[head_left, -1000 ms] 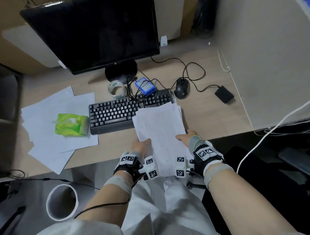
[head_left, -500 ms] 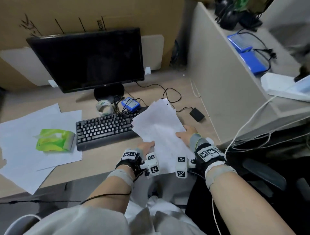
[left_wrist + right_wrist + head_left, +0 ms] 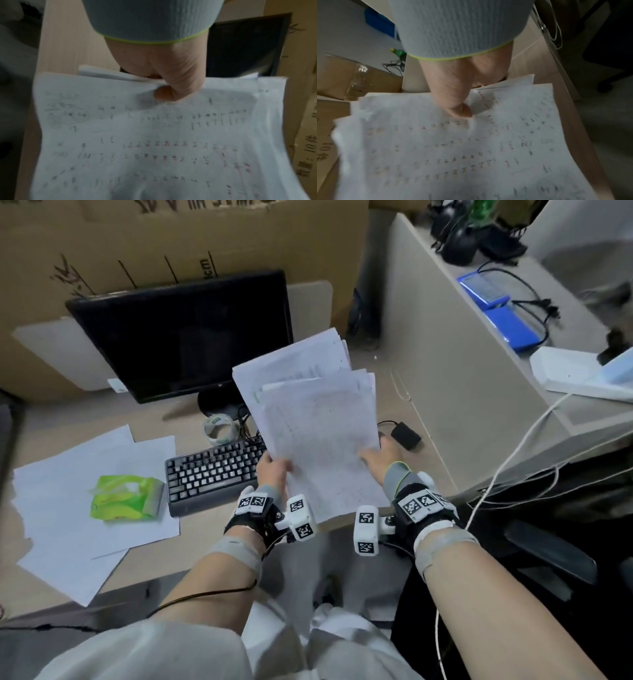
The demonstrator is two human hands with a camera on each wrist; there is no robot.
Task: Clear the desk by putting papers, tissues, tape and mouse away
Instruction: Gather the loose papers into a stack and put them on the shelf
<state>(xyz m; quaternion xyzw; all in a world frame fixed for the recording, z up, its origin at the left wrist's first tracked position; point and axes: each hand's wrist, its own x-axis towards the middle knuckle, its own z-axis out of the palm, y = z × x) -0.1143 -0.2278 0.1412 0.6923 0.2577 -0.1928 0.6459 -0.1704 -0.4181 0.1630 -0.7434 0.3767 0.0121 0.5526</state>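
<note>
Papers (image 3: 315, 419) are held up in a bunch above the desk's (image 3: 113, 573) front edge, over the keyboard's (image 3: 212, 470) right end. The left hand (image 3: 272, 472) pinches their lower left side, thumb on top. The right hand (image 3: 378, 458) pinches the lower right side. More sheets (image 3: 78, 481), tissues (image 3: 125, 498) and tape (image 3: 219, 429) lie toward the desk's left side.

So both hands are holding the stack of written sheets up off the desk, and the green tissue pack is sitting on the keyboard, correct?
Not quite. The left hand and right hand do hold the stack of written sheets up, but the head view shows the green tissue pack lying on the loose white papers left of the keyboard, not on it.
</note>
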